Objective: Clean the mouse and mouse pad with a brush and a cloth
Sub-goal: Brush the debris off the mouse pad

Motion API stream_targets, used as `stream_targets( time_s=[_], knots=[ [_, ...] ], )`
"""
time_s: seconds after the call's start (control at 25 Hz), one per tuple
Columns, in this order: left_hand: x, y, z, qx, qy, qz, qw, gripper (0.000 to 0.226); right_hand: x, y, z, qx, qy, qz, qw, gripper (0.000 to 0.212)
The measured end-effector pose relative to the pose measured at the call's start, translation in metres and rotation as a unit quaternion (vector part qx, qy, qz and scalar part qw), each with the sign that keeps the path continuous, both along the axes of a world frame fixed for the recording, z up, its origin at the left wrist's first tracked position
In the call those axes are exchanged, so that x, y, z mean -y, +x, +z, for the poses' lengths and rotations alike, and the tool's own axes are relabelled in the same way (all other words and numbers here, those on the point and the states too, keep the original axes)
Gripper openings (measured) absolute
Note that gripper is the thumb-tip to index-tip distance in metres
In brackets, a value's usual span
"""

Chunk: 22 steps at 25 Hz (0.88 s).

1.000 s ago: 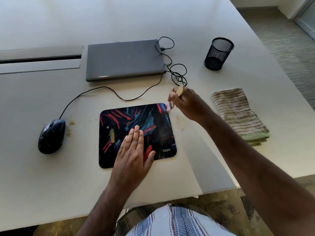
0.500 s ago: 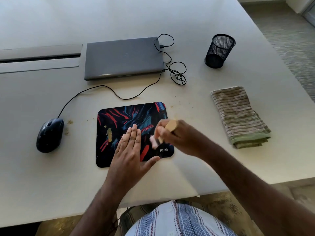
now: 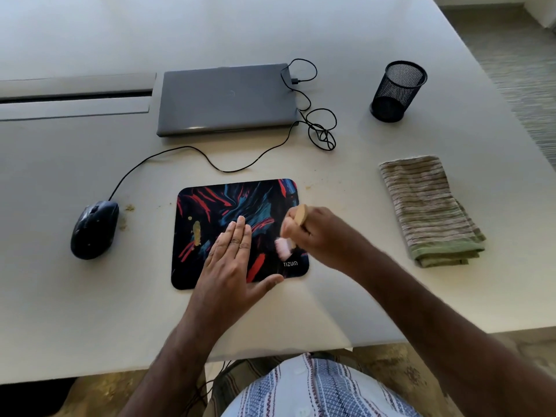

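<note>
one mouse pad (image 3: pixel 237 212) flat on the worktop (image 3: pixel 90 311), long side running left-right, one left hand (image 3: pixel 231 263) pressing it flat-fingered, one right hand (image 3: pixel 319 233) gripping one brush (image 3: pixel 290 233), pink bristles down on the pad, handle tilting up and away, one mouse (image 3: pixel 94 228) off to the left, nose pointing away, one folded cloth (image 3: pixel 427 209) on the right

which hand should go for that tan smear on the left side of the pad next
Right. The right hand already grips the brush, bristles down on the mouse pad. The left hand lies flat on the pad, holding it down, right beside the tan smear, and may need to shift aside.
</note>
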State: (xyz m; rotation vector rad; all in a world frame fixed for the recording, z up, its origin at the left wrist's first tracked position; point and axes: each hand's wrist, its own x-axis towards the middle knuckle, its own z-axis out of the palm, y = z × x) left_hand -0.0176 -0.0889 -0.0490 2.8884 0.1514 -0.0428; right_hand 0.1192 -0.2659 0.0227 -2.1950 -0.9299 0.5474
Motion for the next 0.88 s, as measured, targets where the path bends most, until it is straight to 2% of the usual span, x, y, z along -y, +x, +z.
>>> stream_targets(
  time_s=[0.12,0.28,0.44,0.56,0.64,0.76,0.88],
  knots=[
    [0.001,0.0,0.001,0.0,0.007,0.002,1.0,0.109,0.014,0.009,0.006,0.054,0.015,-0.037,0.998,0.031],
    [0.001,-0.002,0.002,0.019,-0.002,0.0,1.0,0.093,0.019,-0.011,-0.002,-0.064,0.02,0.044,0.997,0.032],
    [0.003,-0.003,0.002,0.025,0.005,0.006,1.0,0.082,0.036,0.012,-0.001,0.002,0.024,-0.039,0.999,0.034],
    [0.008,-0.001,0.002,0.033,-0.002,0.026,0.999,0.075,0.037,0.013,0.002,-0.025,0.065,0.0,0.998,0.031],
    [0.012,0.0,0.001,0.039,-0.004,0.036,0.999,0.072,0.037,0.01,-0.001,-0.018,0.031,0.034,0.999,0.028],
    [0.015,0.0,0.001,0.041,-0.012,0.048,0.998,0.071,0.048,0.021,-0.003,0.018,0.038,-0.011,0.999,0.023],
    [0.019,0.004,0.003,0.046,-0.022,0.055,0.997,0.07,0.058,0.034,-0.004,-0.018,0.097,-0.04,0.994,0.014]
  ],
)
